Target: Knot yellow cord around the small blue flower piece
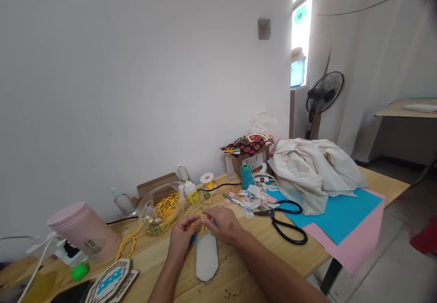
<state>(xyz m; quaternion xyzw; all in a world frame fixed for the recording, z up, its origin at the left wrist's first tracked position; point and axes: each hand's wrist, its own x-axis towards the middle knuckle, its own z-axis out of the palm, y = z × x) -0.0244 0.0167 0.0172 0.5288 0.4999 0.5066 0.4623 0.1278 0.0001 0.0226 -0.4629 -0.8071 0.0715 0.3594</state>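
Note:
Both my hands meet over the wooden table, at the top of a pale, elongated flat piece (pixel 206 258) with rounded ends. My left hand (pixel 185 231) pinches a yellow cord (pixel 204 227) at that end. Fingers of my right hand (pixel 221 223) close on the same cord from the other side. The pale piece lies on the table below the hands, and a small loop shows at its lower tip. A bit of blue (pixel 194 238) peeks out beside my left fingers. Exactly how the cord runs between the fingertips is hidden.
Right of my hands lie black-handled scissors (pixel 289 230), a pen (pixel 237 201), paper scraps and blue sheets (pixel 344 216) over pink. Behind stand a glue bottle (pixel 191 193), a teal thread cone (pixel 246 177) and a bag of yellow cord (pixel 167 206). Leftward is a pink canister (pixel 83 231).

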